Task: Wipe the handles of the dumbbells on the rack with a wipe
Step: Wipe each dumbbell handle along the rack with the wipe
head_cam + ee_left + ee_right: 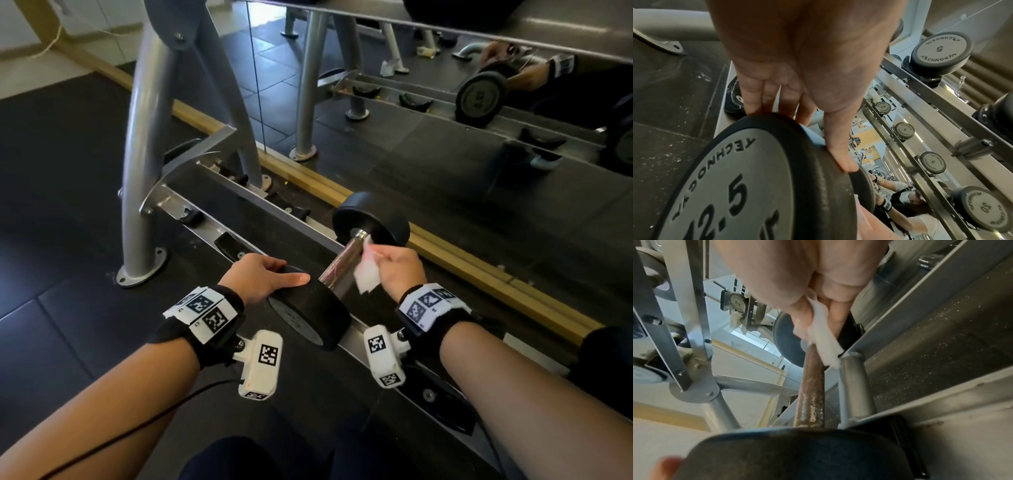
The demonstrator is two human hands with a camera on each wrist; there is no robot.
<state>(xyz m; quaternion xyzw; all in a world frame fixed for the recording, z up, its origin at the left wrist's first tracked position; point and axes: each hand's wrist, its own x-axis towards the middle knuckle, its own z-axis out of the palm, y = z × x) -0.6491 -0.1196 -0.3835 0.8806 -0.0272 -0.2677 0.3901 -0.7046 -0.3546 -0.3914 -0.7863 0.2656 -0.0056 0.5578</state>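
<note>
A long grey metal rack (219, 202) runs across the dark rubber floor (61, 205) beside a wall mirror (445, 113); the head view shows two of its slanted rails on the lowest tier, and several black cradles along them stand bare; one dumbbell (346, 270) lies across this tier, its near black head (308, 317) on the front rail and its far head (371, 219) toward the mirror, with one bright steel handle (342, 265) between them; the near head's grey face reads 2.5 after a digit cut off by the frame edge in the left wrist view; that same view shows one dumbbell marked 5 (940, 48) on an upper tier, with a row of other heads beyond it, one marked 20 (980, 209), though I cannot tell which are real and which mirrored.

There are two hands, each with a black wristband carrying printed markers; the left hand (260, 279) rests on top of the near head, fingers fairly straight over the rim and thumb laid along its upper edge, steadying rather than clasping; the right hand (399, 269) sits just right of the handle, fingers curled around one white wipe (366, 272), which it presses against the handle's right side, nearer the far head; the handle thus lies between the two hands, touching only the wipe.
</note>
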